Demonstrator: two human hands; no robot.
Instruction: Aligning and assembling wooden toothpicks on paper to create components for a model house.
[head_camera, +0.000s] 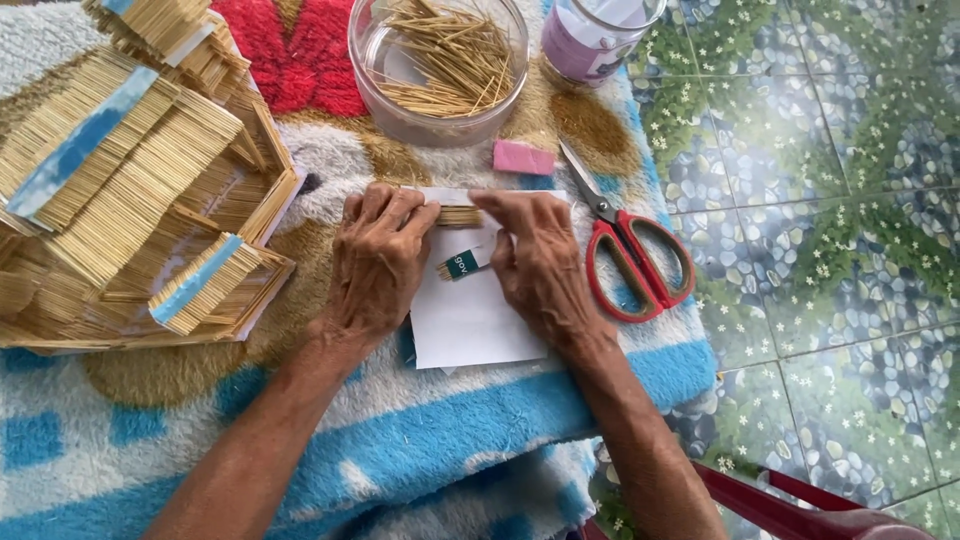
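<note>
My left hand (378, 258) and my right hand (538, 255) meet over a white sheet of paper (470, 325) on a fluffy blue, white and red cloth. Between the fingertips of both hands lies a small row of thin wooden sticks (458, 216), pressed from the left and the right. A small brush with a green band (460, 266) lies on the paper just below, between the two hands.
A model house of wooden sticks (130, 190) stands at the left. A clear bowl of loose sticks (438, 62) and a jar of pale purple liquid (590, 40) sit at the back. A pink eraser-like block (523, 157) and red-handled scissors (632, 250) lie to the right. Tiled floor beyond.
</note>
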